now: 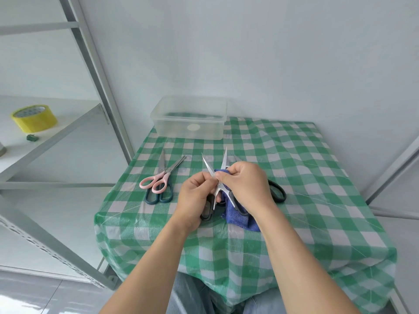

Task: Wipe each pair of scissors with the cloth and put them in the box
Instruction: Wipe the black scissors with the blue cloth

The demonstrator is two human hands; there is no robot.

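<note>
over table [294,155] | left fingers [205,181] grip scissors [224,159] | right fingers [223,175] pinch cloth [242,218] | tape [34,118] print unreadable

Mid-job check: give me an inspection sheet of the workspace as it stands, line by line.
Surface: wrinkled green checked tablecloth over the table.
Job's things: held scissors, black-handled, blades open, above the table; blue cloth wrapped on one blade; pink scissors lying across teal scissors at left; second black pair partly hidden behind the right hand; clear box at the back, no scissors seen inside.
Clutter: yellow tape roll on the side shelf.
Grippers: left hand holds the held scissors near the pivot; right hand pinches the blue cloth.
Cables: nothing seen.
Surroundings: metal shelf frame at left, white walls.
</note>
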